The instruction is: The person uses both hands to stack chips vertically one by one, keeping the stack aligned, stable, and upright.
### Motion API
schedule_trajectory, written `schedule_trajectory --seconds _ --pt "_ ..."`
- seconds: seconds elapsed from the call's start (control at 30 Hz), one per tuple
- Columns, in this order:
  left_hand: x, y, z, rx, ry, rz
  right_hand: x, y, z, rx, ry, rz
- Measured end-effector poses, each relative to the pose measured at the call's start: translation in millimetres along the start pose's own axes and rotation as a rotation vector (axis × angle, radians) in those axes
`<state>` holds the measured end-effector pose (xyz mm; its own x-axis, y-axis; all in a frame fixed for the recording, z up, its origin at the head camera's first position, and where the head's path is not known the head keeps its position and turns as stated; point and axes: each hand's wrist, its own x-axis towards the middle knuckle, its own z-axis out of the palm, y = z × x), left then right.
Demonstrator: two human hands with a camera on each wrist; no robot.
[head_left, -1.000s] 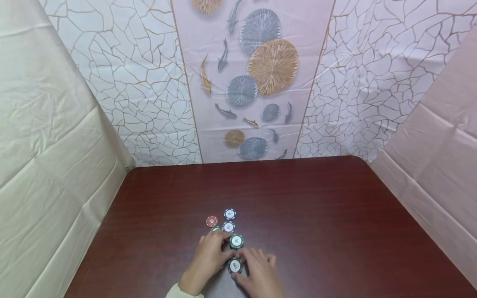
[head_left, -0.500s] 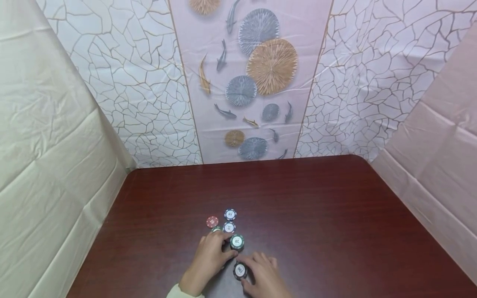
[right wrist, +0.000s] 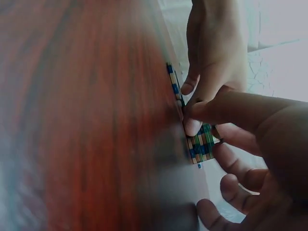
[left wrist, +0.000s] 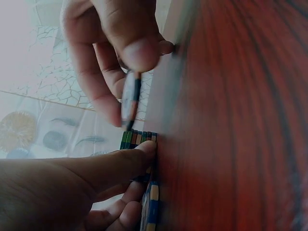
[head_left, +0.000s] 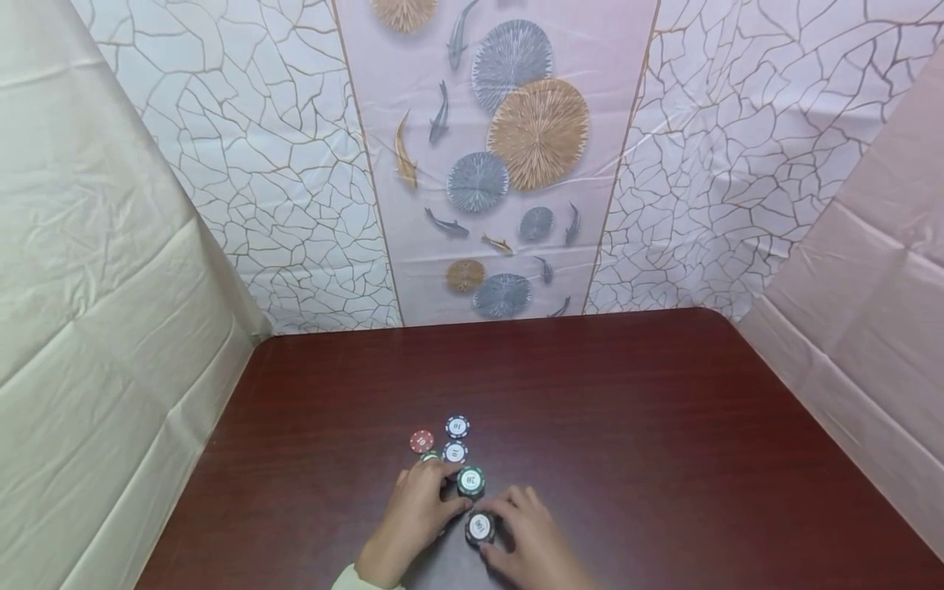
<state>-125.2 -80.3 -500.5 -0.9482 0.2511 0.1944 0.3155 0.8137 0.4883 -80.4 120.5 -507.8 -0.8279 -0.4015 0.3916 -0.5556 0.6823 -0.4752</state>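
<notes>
A stack of poker chips (head_left: 470, 480), topped by a green 20 chip, stands on the table. My left hand (head_left: 416, 508) holds this stack with thumb and fingers; its layered edges (left wrist: 136, 137) show green, blue and pale in the left wrist view. Just nearer to me, my right hand (head_left: 529, 537) pinches a black 100 chip (head_left: 480, 527) between thumb and fingers. The left wrist view shows that black chip (left wrist: 130, 98) tilted on edge beside the stack, off the table. How many chips the right hand has cannot be told.
Beyond the stack lie two blue-and-white 10 chips (head_left: 457, 426) and a red 10 chip (head_left: 422, 441). A green chip (head_left: 430, 456) is partly covered by the left hand. The brown table (head_left: 627, 426) meets patterned cloth walls (head_left: 310, 246) at the back and sides.
The black chip in my right hand has shifted a little to the right, dipping toward me and coming back up. My left hand has stayed at the stack.
</notes>
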Motion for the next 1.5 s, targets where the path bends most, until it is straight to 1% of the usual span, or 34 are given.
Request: schedule_trajectory --seconds 0.1,0.2,0.37,0.5,0.6,0.7,0.83,1.03,1.07,1.17,1.2,1.3,1.5 --pt "-0.6 -0.2 0.3 0.005 0.015 0.006 1.2 7.6 7.9 0.097 0.099 -0.014" --pt "-1.3 -0.2 0.6 0.013 0.028 0.011 3.1 22.0 21.2 0.165 0.162 -0.022" --pt "-1.0 0.7 0.7 0.008 0.018 0.001 10.9 47.7 42.4 0.198 0.199 -0.046" --pt "-0.3 1.3 -0.1 0.002 0.018 0.004 21.1 53.2 43.8 0.192 0.199 -0.063" --pt "-0.9 0.8 0.3 0.000 0.029 0.020 27.9 53.8 42.5 0.197 0.174 -0.051" --pt "-1.3 -0.2 0.4 -0.003 0.043 0.040 31.7 57.9 46.9 0.195 0.163 -0.024" --pt "-1.2 -1.2 0.8 -0.005 0.045 0.046 34.6 58.3 48.1 0.205 0.139 0.010" --pt "-2.1 -1.5 1.3 -0.001 0.035 0.032 40.1 37.7 26.3 0.219 0.111 -0.029" --pt "-2.4 -1.3 1.3 -0.002 0.033 0.030 40.9 33.2 21.9 0.218 0.096 -0.017" --pt "-2.9 -1.8 1.9 -0.001 0.026 0.026 42.3 25.1 15.9 0.242 0.043 0.058" --pt "-2.8 -1.9 2.1 -0.002 0.024 0.024 42.6 21.7 13.8 0.247 0.021 0.095" --pt "-2.3 -2.3 3.0 0.003 0.022 0.021 43.8 19.2 12.6 0.264 -0.014 0.147" --pt "-1.5 -1.3 2.6 0.008 0.025 0.025 45.1 19.6 11.5 0.284 -0.035 0.169"
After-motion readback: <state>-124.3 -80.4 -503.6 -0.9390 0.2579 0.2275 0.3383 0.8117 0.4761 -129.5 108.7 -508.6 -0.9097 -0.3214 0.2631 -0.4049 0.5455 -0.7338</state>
